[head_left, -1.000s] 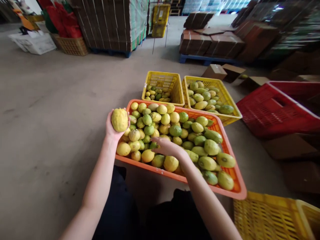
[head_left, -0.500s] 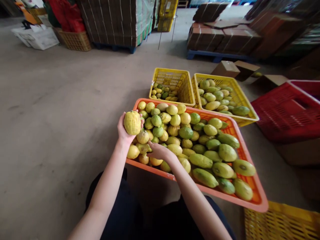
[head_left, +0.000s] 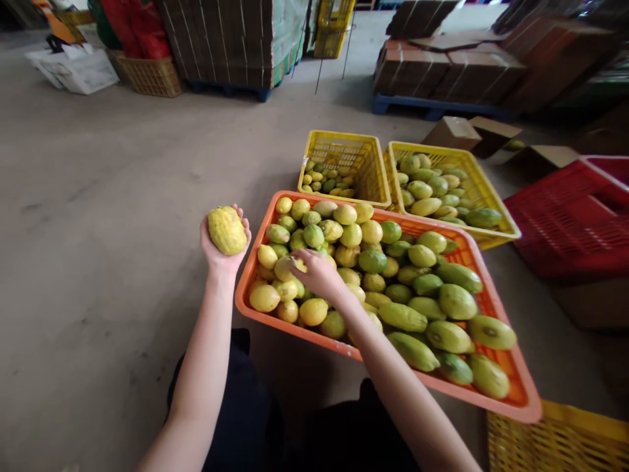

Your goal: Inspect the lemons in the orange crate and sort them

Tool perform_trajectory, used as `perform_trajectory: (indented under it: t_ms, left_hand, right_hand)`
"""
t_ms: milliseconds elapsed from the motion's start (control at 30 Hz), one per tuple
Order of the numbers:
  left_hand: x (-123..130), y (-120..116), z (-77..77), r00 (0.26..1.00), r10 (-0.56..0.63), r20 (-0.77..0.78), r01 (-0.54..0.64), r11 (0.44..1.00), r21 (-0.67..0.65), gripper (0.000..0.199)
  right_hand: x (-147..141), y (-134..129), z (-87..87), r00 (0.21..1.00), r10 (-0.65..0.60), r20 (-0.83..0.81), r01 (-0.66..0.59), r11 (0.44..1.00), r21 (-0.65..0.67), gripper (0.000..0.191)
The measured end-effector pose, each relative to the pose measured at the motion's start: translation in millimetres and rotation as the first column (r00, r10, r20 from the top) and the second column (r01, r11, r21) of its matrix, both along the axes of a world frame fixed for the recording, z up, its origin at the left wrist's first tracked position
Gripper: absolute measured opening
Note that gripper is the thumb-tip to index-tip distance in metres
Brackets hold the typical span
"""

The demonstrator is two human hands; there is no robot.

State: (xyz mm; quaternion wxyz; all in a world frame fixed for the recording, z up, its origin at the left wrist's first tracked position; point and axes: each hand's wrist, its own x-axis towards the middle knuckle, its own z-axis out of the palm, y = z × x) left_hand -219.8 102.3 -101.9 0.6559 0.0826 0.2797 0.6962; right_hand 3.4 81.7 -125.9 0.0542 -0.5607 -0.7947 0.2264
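My left hand (head_left: 222,261) is palm up, left of the orange crate (head_left: 246,303), its fingers curled around a bumpy yellow fruit (head_left: 227,230) that looks like a citron. Over the crate's left part, my right hand (head_left: 320,274) reaches down with its fingers closed on a smaller pale yellow fruit (head_left: 284,268). That fruit is partly covered by the fingers and sits among others. Rounder yellow and green fruits fill the crate's left side; longer green fruits (head_left: 403,317) lie at the right.
Behind the orange crate stand two yellow crates (head_left: 382,177) (head_left: 511,231) with more fruit. A red crate (head_left: 555,226) is at the right, a yellow slatted crate (head_left: 560,436) at the lower right. Cardboard boxes (head_left: 451,133) and loaded blue pallets (head_left: 410,107) stand farther back.
My left hand has moved left with the bumpy yellow fruit, away from above the crate. My right hand has shifted up slightly and closed on a pale yellow fruit. The view has shifted a little.
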Motion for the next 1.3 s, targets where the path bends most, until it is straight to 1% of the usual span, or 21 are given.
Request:
perform_trajectory:
  t_ms: [67, 133, 233, 333, 400, 433, 467, 500, 533, 567, 600, 633, 667, 700, 733, 833, 900, 1000, 1067, 1167, 1300]
  left_hand:
    - [6.8, 0.4, 3.2, 1.000, -0.010, 0.020, 0.011, 1.000, -0.025, 0.048]
    - [15.0, 0.1, 7.9, 0.999, -0.020, 0.037, 0.022, 0.998, -0.060, 0.048]
    - [24.5, -1.4, 14.5, 0.998, -0.035, 0.053, 0.040, 0.994, -0.101, 0.048]
    - [30.0, -3.1, 17.7, 0.993, -0.062, 0.102, 0.074, 0.990, -0.122, 0.047]
    - [33.3, -3.7, 17.5, 0.988, -0.079, 0.134, 0.096, 0.987, -0.127, 0.046]
    - [35.6, -3.8, 16.8, 0.986, -0.092, 0.139, 0.110, 0.986, -0.128, 0.045]
    - [38.5, -3.7, 15.9, 0.985, -0.108, 0.136, 0.126, 0.984, -0.127, 0.045]
    - [42.3, -3.6, 14.6, 0.984, -0.125, 0.125, 0.140, 0.982, -0.123, 0.044]
    - [47.2, -3.6, 13.1, 0.985, -0.136, 0.110, 0.149, 0.982, -0.120, 0.043]
    - [53.2, -3.7, 11.3, 0.986, -0.144, 0.089, 0.154, 0.981, -0.119, 0.042]
    - [60.4, -4.1, 9.2, 0.986, -0.153, 0.062, 0.159, 0.980, -0.121, 0.042]
    - [68.6, -4.9, 6.7, 0.986, -0.162, 0.028, 0.164, 0.979, -0.124, 0.042]
    - [77.6, -6.2, 3.9, 0.985, -0.170, -0.014, 0.167, 0.977, -0.131, 0.042]
    - [87.1, -7.9, 0.7, 0.983, -0.175, -0.061, 0.166, 0.976, -0.139, 0.040]
    - [96.9, -10.0, -2.7, 0.978, -0.173, -0.114, 0.156, 0.978, -0.142, 0.037]
    - [124.7, -18.0, -12.4, 0.963, -0.115, -0.243, 0.090, 0.990, -0.112, 0.027]
    - [139.3, -23.8, -16.5, 0.954, -0.097, -0.284, 0.086, 0.995, -0.050, 0.028]
    - [152.9, -31.7, -18.5, 0.933, -0.105, -0.345, 0.143, 0.986, 0.088, 0.028]
    - [156.6, -35.6, -18.9, 0.921, -0.096, -0.378, 0.162, 0.976, 0.148, 0.023]
    - [157.8, -38.6, -20.8, 0.915, -0.093, -0.392, 0.175, 0.968, 0.178, 0.018]
    - [157.2, -39.2, -21.6, 0.914, -0.069, -0.399, 0.165, 0.963, 0.212, 0.022]
  right_hand:
    - [-33.0, 13.0, 1.7, 1.000, -0.004, 0.023, 0.003, 0.999, 0.043, 0.041]
    - [-59.8, 26.6, -0.8, 0.999, -0.010, 0.043, 0.010, 1.000, 0.015, 0.049]
    - [-78.5, 42.3, -5.0, 1.000, -0.011, 0.028, 0.012, 1.000, -0.017, 0.039]
    - [-69.8, 47.0, -3.5, 0.994, -0.071, -0.083, 0.073, 0.997, 0.016, 0.030]
    - [-51.3, 42.9, 0.2, 0.972, -0.145, -0.183, 0.156, 0.987, 0.047, 0.032]
    - [-39.0, 38.8, 2.2, 0.945, -0.197, -0.261, 0.217, 0.975, 0.052, 0.035]
    - [-25.4, 33.5, 4.2, 0.896, -0.252, -0.366, 0.286, 0.957, 0.040, 0.038]
    - [-11.0, 27.1, 6.2, 0.760, -0.329, -0.561, 0.384, 0.923, -0.021, 0.042]
    - [3.6, 19.9, 8.1, 0.582, -0.373, -0.722, 0.433, 0.894, -0.112, 0.046]
    - [17.6, 12.1, 10.0, 0.408, -0.387, -0.827, 0.442, 0.876, -0.192, 0.051]
    - [30.3, 4.0, 11.7, 0.262, -0.389, -0.883, 0.435, 0.865, -0.251, 0.058]
    - [41.3, -4.0, 13.2, 0.175, -0.386, -0.906, 0.420, 0.861, -0.286, 0.063]
    - [50.4, -11.6, 14.4, 0.133, -0.384, -0.913, 0.407, 0.862, -0.303, 0.066]
    - [57.4, -18.4, 15.0, 0.128, -0.384, -0.914, 0.400, 0.864, -0.307, 0.069]
    - [62.6, -24.1, 15.2, 0.148, -0.382, -0.912, 0.399, 0.867, -0.298, 0.069]
    - [70.4, -34.1, 12.0, 0.282, -0.337, -0.898, 0.419, 0.886, -0.201, 0.067]
    - [72.5, -36.5, 8.0, 0.361, -0.294, -0.885, 0.421, 0.898, -0.127, 0.061]
    - [74.9, -39.5, 2.7, 0.438, -0.242, -0.866, 0.405, 0.913, -0.050, 0.052]
    - [76.2, -42.6, 1.4, 0.471, -0.219, -0.855, 0.412, 0.911, -0.007, 0.048]
    - [77.1, -46.8, 3.4, 0.486, -0.201, -0.850, 0.432, 0.901, 0.034, 0.044]
    - [75.7, -48.2, 12.1, 0.500, -0.162, -0.851, 0.430, 0.899, 0.081, 0.041]
